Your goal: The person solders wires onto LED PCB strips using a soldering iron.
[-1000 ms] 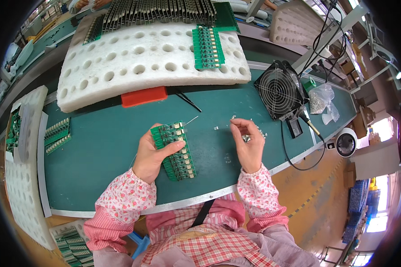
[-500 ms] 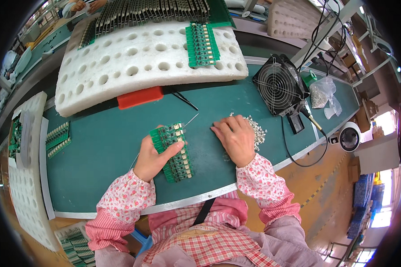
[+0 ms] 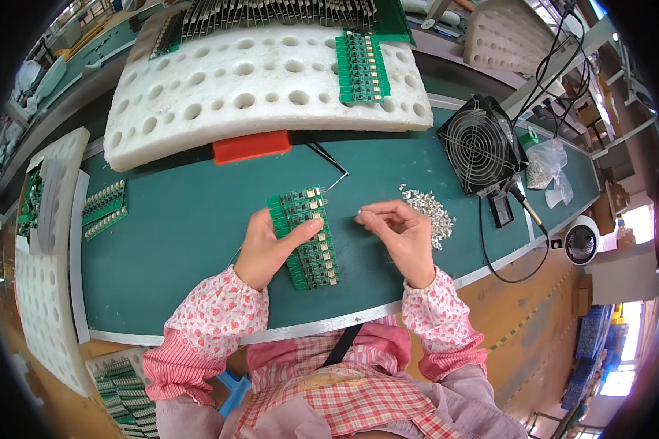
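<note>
My left hand [image 3: 271, 249] is closed on a green circuit board panel [image 3: 313, 265], its thumb lying across the front. Down the panel runs a row of small white parts; thin metal leads stick out at its top right corner. To the right, my right hand [image 3: 405, 235] pinches a tiny whitish component [image 3: 359, 213] between thumb and fingertips, a short gap from the panel. Just beyond that hand, a loose pile of small white components [image 3: 433, 217] is spread on the green mat [image 3: 176, 241].
A white foam block [image 3: 220, 99] carries another green panel [image 3: 362, 66] and a dense row of boards. In front are a red tray [image 3: 252, 147] and black tweezers [image 3: 326, 155]. A black fan [image 3: 479, 143], soldering iron [image 3: 529, 205] and plastic bag [image 3: 548, 164] stand right; panels [image 3: 105, 208] lie left.
My right hand has turned and lifted from beside the pile, and a small component now shows at its fingertips. My left hand keeps hold of the panel. The view has shifted slightly.
</note>
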Demonstrator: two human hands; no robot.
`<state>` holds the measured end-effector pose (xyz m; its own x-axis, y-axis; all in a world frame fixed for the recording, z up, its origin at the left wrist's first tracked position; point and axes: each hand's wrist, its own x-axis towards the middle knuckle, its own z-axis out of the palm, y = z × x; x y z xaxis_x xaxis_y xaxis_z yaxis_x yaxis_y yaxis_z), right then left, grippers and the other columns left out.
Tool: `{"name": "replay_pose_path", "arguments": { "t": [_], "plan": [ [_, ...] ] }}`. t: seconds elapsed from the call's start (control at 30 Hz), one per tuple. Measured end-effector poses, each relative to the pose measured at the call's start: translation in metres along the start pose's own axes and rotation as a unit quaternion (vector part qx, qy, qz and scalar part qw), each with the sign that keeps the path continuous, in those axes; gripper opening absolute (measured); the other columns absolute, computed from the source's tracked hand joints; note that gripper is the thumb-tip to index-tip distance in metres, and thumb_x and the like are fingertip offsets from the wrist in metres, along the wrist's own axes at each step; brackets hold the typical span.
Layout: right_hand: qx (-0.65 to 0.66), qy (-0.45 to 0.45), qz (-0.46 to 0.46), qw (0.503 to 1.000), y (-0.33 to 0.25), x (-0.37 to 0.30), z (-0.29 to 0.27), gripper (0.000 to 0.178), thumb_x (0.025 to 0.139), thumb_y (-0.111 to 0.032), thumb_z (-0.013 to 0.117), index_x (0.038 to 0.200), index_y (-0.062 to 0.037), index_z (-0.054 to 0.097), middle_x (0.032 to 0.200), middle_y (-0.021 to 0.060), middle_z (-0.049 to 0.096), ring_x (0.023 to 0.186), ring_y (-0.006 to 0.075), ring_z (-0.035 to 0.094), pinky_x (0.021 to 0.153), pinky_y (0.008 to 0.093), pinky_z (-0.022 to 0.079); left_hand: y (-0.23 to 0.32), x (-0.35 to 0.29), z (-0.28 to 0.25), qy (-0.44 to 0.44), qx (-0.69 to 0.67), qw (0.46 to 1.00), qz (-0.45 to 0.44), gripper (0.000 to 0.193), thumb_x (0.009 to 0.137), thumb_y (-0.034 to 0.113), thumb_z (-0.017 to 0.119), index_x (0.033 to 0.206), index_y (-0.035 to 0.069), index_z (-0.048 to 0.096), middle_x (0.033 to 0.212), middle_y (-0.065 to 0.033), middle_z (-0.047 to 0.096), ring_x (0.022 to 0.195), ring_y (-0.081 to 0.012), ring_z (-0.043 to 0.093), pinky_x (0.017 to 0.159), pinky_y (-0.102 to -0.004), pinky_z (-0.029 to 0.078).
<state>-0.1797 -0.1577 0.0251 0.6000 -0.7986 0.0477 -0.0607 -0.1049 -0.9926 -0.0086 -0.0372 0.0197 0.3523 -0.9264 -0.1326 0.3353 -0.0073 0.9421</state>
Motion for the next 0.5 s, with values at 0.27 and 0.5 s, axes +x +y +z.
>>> {"name": "replay_pose_path", "arguments": {
  "t": [0.27, 0.5],
  "plan": [
    [0.249, -0.068, 0.137, 0.956, -0.006, -0.001, 0.043, 0.015, 0.083, -0.013, 0.066, 0.093, -0.0018, 0.063, 0.089, 0.0022, 0.064, 0.078, 0.0063, 0.055, 0.068, 0.0196, 0.042, 0.000, -0.001, 0.000, 0.012, -0.033, 0.999, 0.030, 0.018, 0.082, 0.010, 0.065, 0.097, 0.001, 0.059, 0.089, -0.0022, 0.063, 0.079, -0.0079, 0.059, 0.069, -0.0238, 0.049],
    [0.182, -0.023, 0.119, 0.976, -0.007, -0.003, 0.050, 0.018, 0.082, -0.016, 0.068, 0.093, -0.0012, 0.064, 0.086, 0.0031, 0.065, 0.074, 0.0056, 0.057, 0.064, 0.0196, 0.045, -0.003, -0.002, -0.003, 0.020, 0.025, 0.998, 0.054, 0.019, 0.082, 0.010, 0.066, 0.097, 0.001, 0.060, 0.088, -0.0012, 0.063, 0.079, -0.0076, 0.058, 0.069, -0.0229, 0.048]
  ]
}}
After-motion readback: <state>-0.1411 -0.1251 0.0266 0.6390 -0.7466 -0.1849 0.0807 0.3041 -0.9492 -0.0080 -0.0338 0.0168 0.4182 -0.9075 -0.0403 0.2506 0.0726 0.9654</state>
